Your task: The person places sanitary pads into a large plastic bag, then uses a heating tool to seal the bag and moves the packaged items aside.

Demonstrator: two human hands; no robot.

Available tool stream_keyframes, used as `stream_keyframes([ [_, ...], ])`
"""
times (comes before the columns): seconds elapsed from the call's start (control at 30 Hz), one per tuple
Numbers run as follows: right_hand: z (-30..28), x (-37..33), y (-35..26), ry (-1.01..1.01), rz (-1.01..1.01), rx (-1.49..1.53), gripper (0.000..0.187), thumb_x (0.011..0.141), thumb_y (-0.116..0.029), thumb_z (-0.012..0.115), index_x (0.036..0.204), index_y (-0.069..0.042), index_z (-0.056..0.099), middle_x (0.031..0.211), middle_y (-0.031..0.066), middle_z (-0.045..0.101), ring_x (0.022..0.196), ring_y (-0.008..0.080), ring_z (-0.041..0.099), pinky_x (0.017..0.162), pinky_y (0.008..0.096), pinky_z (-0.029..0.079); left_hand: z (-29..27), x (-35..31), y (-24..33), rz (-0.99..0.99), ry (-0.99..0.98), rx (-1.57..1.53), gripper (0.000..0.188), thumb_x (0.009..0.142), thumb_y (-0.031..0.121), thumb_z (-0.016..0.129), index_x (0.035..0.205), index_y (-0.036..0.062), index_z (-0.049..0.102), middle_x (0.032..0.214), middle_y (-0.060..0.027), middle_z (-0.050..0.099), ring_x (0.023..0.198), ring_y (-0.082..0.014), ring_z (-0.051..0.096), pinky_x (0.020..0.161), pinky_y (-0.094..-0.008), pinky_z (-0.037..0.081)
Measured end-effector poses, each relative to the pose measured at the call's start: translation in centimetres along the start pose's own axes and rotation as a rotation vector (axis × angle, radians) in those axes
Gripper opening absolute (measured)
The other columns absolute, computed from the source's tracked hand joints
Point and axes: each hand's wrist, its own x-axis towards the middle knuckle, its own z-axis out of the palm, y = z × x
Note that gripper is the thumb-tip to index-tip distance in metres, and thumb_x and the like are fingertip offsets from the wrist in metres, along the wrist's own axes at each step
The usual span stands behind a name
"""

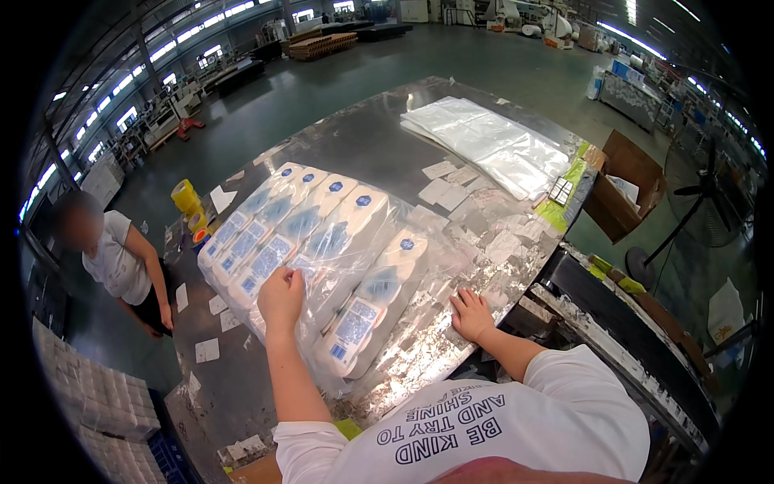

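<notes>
Several long white packs of paper rolls (302,211) with blue printing lie side by side on a metal-topped table, inside a large clear plastic bag (322,289). One more pack (379,294) lies to their right, with a gap between, under loose film. My left hand (280,300) is closed on the bag's film at the near side of the packs, fingers pinched together. To the right, my right hand (471,315) rests on the worn table surface near its edge, fingers spread, holding nothing.
A stack of clear plastic bags (488,141) lies on the table's far right. Yellow tape rolls (187,198) stand at its left edge; paper labels (443,189) are scattered about. A person (121,258) stands at left. At right are a cardboard box (625,185) and a fan (705,189).
</notes>
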Motion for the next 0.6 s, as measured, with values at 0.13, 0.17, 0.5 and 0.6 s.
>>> stream_keyframes([
  [0.13,-0.03,0.03,-0.07,0.022,-0.013,-0.005,0.049,0.084,-0.028,0.055,0.13,-0.013,0.05,0.142,0.0142,0.041,0.132,0.0328,0.037,0.106,0.0513,0.029,0.08,0.06,-0.27,0.007,-0.001,-0.005,0.027,0.084,0.031,0.06,0.085,0.0052,0.067,0.071,-0.0114,0.064,0.067,-0.029,0.062,0.061,-0.0389,0.045],
  [0.17,-0.1,0.05,-0.12,0.022,-0.013,-0.004,0.049,0.084,-0.028,0.055,0.13,-0.012,0.05,0.142,0.0142,0.042,0.132,0.0327,0.037,0.106,0.0513,0.029,0.06,0.06,-0.31,0.009,-0.001,-0.006,0.027,0.084,0.031,0.06,0.085,0.0053,0.067,0.071,-0.0114,0.064,0.067,-0.029,0.062,0.061,-0.0389,0.045],
  [0.5,-0.26,-0.01,-0.09,-0.015,0.008,0.002,0.05,0.085,-0.031,0.054,0.132,-0.013,0.05,0.143,0.0132,0.041,0.135,0.031,0.033,0.108,0.0507,0.027,0.06,0.0,-0.03,0.022,0.007,-0.018,0.027,0.084,0.029,0.061,0.083,0.0033,0.067,0.068,-0.0127,0.063,0.064,-0.0302,0.06,0.059,-0.0395,0.044],
  [0.6,-0.29,-0.01,-0.15,-0.014,0.006,-0.001,0.05,0.085,-0.031,0.054,0.132,-0.013,0.05,0.143,0.0133,0.041,0.135,0.0311,0.033,0.108,0.0508,0.028,0.18,0.05,-0.24,0.032,0.013,-0.017,0.026,0.084,0.03,0.061,0.082,0.004,0.066,0.068,-0.0128,0.063,0.064,-0.0312,0.06,0.059,-0.0401,0.044],
])
